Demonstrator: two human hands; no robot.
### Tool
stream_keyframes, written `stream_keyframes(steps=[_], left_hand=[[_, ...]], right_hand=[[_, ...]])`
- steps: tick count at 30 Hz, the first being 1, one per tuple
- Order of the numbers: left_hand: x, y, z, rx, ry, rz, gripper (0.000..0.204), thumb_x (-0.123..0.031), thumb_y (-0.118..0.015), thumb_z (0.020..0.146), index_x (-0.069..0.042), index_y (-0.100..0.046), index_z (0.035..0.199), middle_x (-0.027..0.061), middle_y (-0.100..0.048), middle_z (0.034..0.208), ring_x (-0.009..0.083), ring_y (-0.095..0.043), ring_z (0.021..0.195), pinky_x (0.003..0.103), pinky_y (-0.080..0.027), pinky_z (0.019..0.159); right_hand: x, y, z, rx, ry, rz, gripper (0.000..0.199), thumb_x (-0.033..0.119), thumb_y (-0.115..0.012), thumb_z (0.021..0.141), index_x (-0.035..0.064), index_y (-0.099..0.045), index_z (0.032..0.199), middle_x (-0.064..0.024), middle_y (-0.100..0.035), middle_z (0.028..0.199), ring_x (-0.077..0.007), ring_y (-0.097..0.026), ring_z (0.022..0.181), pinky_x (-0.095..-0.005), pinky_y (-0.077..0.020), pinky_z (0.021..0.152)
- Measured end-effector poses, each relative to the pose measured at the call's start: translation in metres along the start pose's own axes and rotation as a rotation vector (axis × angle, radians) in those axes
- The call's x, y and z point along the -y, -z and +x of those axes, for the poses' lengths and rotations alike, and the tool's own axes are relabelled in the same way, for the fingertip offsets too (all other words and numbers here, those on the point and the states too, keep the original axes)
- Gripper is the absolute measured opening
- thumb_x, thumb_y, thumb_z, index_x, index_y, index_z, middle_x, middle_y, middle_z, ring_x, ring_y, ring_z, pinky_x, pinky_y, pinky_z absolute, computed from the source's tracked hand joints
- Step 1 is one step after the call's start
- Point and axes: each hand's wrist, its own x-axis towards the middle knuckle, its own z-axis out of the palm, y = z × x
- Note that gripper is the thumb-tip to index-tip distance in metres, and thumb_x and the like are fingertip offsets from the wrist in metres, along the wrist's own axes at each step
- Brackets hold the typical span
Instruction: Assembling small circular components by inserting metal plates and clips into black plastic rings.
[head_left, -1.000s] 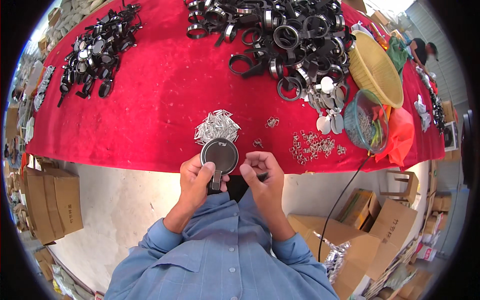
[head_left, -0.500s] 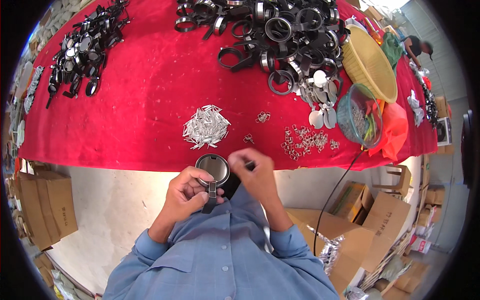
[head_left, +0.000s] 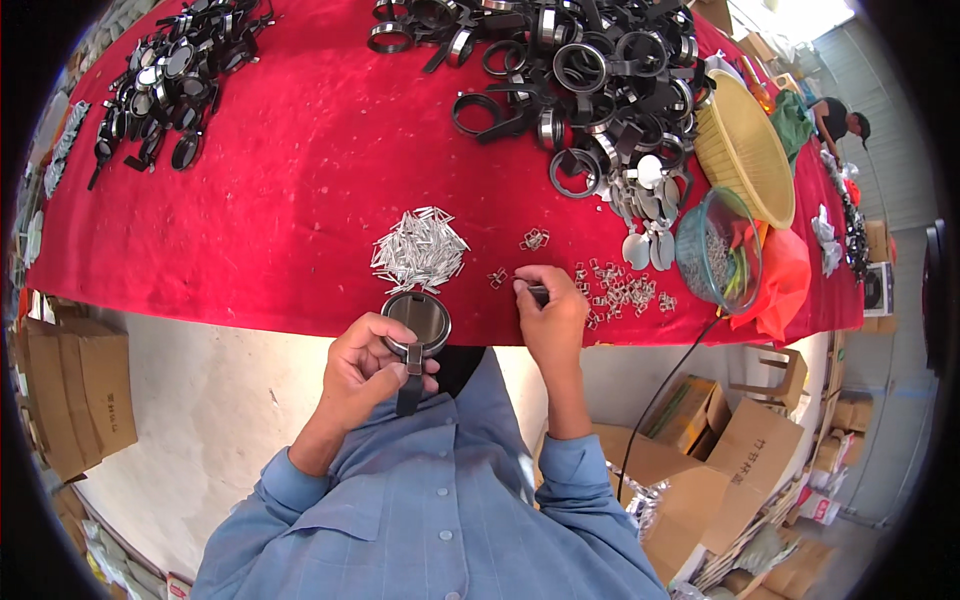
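My left hand [head_left: 362, 372] is closed on a round lid-like part [head_left: 420, 316] with a metal disc, a dark rim and a black handle [head_left: 409, 396] pointing toward me. Its fingers and thumb grip near the joint of disc and handle. At the table's front edge my right hand [head_left: 556, 318] is closed around a small dark object [head_left: 540, 294], mostly hidden by the fingers. Beside that hand lie small metal clips [head_left: 618, 290], with a few more clips [head_left: 497, 279] to its left. A heap of short silver pins [head_left: 418, 250] sits just beyond the round part.
Black rings with handles [head_left: 590, 90] are piled at the far right, next to loose metal discs [head_left: 645, 210]. Another heap of black parts [head_left: 175, 85] lies far left. A glass bowl [head_left: 690, 250] and a yellow basket [head_left: 745, 150] stand right. Cardboard boxes [head_left: 95, 385] flank me.
My right hand has moved right, away from the round part, onto the table's edge by the clips. My left hand still holds the round part, now slightly nearer the pins.
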Motion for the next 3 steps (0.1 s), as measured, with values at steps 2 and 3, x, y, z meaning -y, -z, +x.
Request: stream_keyframes(steps=[2,3], left_hand=[[0.0006,0.0024,0.0003,-0.008,0.0,-0.001,0.032,0.008,-0.047,0.089,0.001,-0.051,0.12,0.0188,-0.067,0.11,0.0256,-0.072,0.101,0.039,-0.063,0.085],[0.0004,0.003,0.001,-0.008,0.002,0.001,0.032,0.008,-0.047,0.089,0.001,-0.051,0.12,0.0189,-0.067,0.11,0.026,-0.072,0.101,0.039,-0.064,0.085]], right_hand=[[0.0054,0.0054,0.0036,0.011,-0.15,0.132,0.018,-0.005,-0.072,0.082,0.0023,-0.071,0.099,-0.0155,-0.071,0.091,-0.0237,-0.072,0.081,-0.034,-0.0559,0.071],[-0.0004,0.0055,0.0047,-0.006,-0.116,0.163,0.018,0.001,-0.074,0.085,0.0023,-0.073,0.103,-0.0093,-0.075,0.089,-0.02,-0.071,0.075,-0.0296,-0.0551,0.071]])
